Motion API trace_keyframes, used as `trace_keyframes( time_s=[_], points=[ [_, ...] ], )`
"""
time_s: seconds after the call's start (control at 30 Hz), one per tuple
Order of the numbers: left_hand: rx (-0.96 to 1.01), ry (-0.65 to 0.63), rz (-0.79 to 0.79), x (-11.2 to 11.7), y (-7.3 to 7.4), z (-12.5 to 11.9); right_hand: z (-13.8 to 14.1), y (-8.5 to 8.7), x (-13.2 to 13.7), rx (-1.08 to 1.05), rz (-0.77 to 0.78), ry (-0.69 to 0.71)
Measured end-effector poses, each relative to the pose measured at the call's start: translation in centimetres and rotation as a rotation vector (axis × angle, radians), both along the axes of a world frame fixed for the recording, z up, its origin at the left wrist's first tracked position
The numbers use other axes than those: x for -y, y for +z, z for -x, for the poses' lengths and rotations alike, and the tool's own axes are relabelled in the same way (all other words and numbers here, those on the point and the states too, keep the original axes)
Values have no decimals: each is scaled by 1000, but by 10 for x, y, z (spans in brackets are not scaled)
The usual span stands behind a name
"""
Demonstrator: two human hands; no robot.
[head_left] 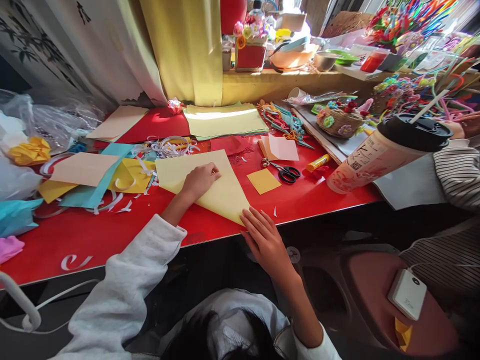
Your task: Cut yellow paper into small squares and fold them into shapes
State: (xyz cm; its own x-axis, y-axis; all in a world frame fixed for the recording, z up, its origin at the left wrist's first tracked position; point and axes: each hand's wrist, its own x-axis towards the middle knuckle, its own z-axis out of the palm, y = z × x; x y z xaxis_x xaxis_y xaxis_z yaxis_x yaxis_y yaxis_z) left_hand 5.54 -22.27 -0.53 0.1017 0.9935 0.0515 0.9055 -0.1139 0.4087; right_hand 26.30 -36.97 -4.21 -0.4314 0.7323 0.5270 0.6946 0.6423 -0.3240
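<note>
A sheet of pale yellow paper [228,192] lies on the red table, its pointed lower corner near the front edge. My left hand [200,181] rests on the middle of the sheet with its fingers curled in; the undersides of the fingers are hidden. At the lower right corner of the paper, my right hand [264,232] has its fingers stretched out, the fingertips touching the corner. To the right lie a small orange-yellow paper square [263,181] and black-handled scissors [288,174].
Paper scraps and coloured sheets [84,170] cover the table's left. Behind are stacked yellow sheets [225,120] and several more scissors [287,122]. A drink cup [360,162] stands at the right beside a glue stick [318,163]. Another person's striped sleeve [458,172] is at far right.
</note>
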Motion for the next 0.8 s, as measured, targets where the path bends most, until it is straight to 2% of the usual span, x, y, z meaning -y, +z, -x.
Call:
trace_keyframes(
  time_s=[0.17,0.43,0.8],
  points=[
    [-11,13,-2,-2,0,-1,0,-3,-1,-20,-45,3],
    [-38,-44,-87,-1,-3,-3,0,-9,0,-34,-83,-2],
    [-69,15,-67,1,-2,-6,-5,-16,-1,-147,-127,-26]
  ],
)
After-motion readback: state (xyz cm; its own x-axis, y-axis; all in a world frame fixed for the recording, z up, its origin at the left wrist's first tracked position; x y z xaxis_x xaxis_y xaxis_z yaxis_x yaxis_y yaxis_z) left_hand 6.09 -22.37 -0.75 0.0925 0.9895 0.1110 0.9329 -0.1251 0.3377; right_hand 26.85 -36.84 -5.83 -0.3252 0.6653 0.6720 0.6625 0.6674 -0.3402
